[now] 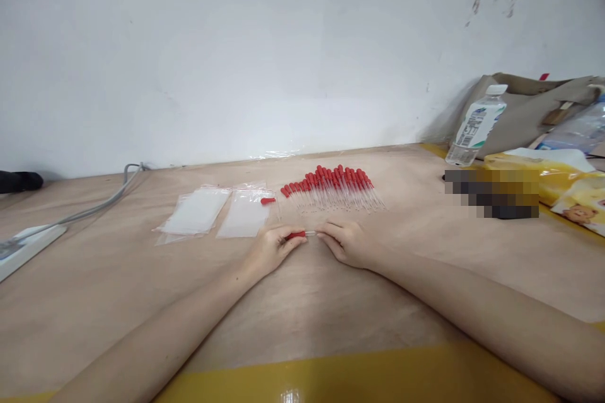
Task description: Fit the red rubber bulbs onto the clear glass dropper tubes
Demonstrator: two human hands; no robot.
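Between my two hands lies a glass dropper [310, 233] with a red rubber bulb [297, 235]. My left hand [274, 245] is closed around the bulb, thumb along its near side. The fingers of my right hand [344, 242] pinch the clear tube from the other end, covering its tip. Just beyond, a pile of red-bulbed droppers [335, 184] rests on the table with tubes pointing toward me. A separate red bulb [267, 201] lies at the edge of a clear plastic bag [243, 217], left of the pile. More stacked bags [196, 211] lie farther left.
A power strip [33, 249] with a grey cable [106, 201] sits at the left. At the right stand a water bottle [477, 126] and a grey bag [524, 104], with a yellow package [539, 167] in front. A white wall [236, 56] borders the table's far edge.
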